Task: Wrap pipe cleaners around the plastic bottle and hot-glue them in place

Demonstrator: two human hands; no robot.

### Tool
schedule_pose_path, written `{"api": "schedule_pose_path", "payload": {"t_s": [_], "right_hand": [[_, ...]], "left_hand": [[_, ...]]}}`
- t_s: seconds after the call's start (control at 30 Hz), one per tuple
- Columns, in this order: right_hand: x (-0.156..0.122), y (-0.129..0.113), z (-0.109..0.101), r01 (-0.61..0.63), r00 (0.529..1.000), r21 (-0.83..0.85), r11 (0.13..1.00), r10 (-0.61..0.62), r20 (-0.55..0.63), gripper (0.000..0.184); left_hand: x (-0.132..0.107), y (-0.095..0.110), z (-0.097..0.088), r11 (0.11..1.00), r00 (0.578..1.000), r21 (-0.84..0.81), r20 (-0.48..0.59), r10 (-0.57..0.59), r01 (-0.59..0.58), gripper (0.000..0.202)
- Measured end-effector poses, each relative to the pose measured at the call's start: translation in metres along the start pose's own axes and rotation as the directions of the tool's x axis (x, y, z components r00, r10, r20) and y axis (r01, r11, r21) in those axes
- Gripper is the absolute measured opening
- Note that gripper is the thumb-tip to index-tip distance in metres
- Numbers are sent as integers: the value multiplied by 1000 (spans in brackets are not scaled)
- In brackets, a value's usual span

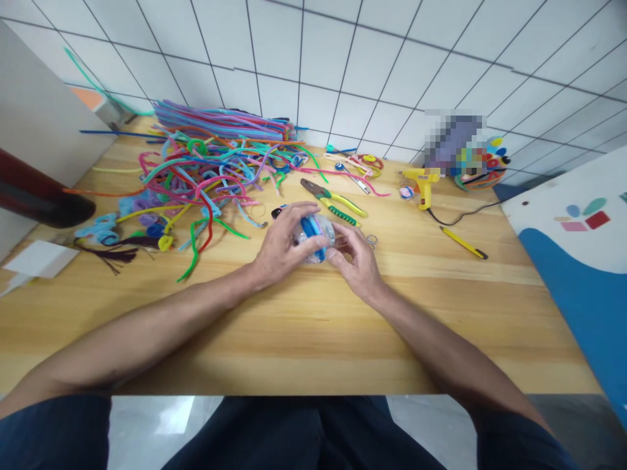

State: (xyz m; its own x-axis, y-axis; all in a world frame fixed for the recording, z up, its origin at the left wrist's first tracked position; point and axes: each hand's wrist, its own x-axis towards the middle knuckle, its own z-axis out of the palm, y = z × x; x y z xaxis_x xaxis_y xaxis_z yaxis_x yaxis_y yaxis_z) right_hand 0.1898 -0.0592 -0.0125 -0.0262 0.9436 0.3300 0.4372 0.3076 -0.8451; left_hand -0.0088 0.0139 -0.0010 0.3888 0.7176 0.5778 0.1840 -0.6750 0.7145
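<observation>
Between my two hands is a rounded, clear shiny plastic thing with blue and pale purple bands (314,228); its exact kind I cannot make out. My left hand (287,241) curls round its left side, with the thumb across its front. On the right edge, the thumb and bent fingers of my right hand (356,259) close against it. A small dark thing (277,213) shows just beyond my left knuckles. Behind my hands lie pliers with yellow-green handles (336,197). The metal handle loops of small scissors (372,241) peek out beside my right hand.
Tangled pipe cleaners (196,173) cover the back left, below a stacked bundle (225,122). A yellow glue gun (425,186) with a cord and a yellow craft knife (463,242) lie right. White paper (43,259) sits far left. A tiled wall (333,78) bounds the back.
</observation>
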Motion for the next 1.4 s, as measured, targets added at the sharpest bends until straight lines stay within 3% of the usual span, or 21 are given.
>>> {"api": "schedule_pose_path", "payload": {"t_s": [0.1,0.23,0.37,0.5,0.67,0.93,1.17,1.27,1.4], "right_hand": [[-1,-2,2,17,1000,-11,1000,-17,-6,50],[1,-2,3,12,1000,-17,1000,-13,-13,51],[2,1,0,8,1000,5,1000,-8,20,52],[0,6,1,6,999,46,999,-8,36,55],[-1,8,11,-29,1000,82,996,29,3,58],[5,-1,7,-87,996,151,985,86,12,56],[4,-8,10,-129,990,105,986,134,-36,55],[5,-6,10,-139,989,115,984,144,-34,55],[11,0,7,-173,983,207,963,181,-17,58]], "left_hand": [[-3,2,2,996,998,69,-4,58,-58,42],[-1,0,3,994,999,103,-17,43,-41,35],[4,0,-1,994,995,47,-13,-94,95,31],[8,0,-3,964,964,-21,-13,-264,264,29],[8,-1,-2,949,951,-88,-23,-307,304,30],[7,-1,-3,955,959,-81,1,-285,284,32],[7,-1,-5,986,986,-45,63,-157,160,35],[4,0,-7,996,995,-21,51,-80,81,47],[-2,1,-5,990,999,132,19,45,-47,64]]}}
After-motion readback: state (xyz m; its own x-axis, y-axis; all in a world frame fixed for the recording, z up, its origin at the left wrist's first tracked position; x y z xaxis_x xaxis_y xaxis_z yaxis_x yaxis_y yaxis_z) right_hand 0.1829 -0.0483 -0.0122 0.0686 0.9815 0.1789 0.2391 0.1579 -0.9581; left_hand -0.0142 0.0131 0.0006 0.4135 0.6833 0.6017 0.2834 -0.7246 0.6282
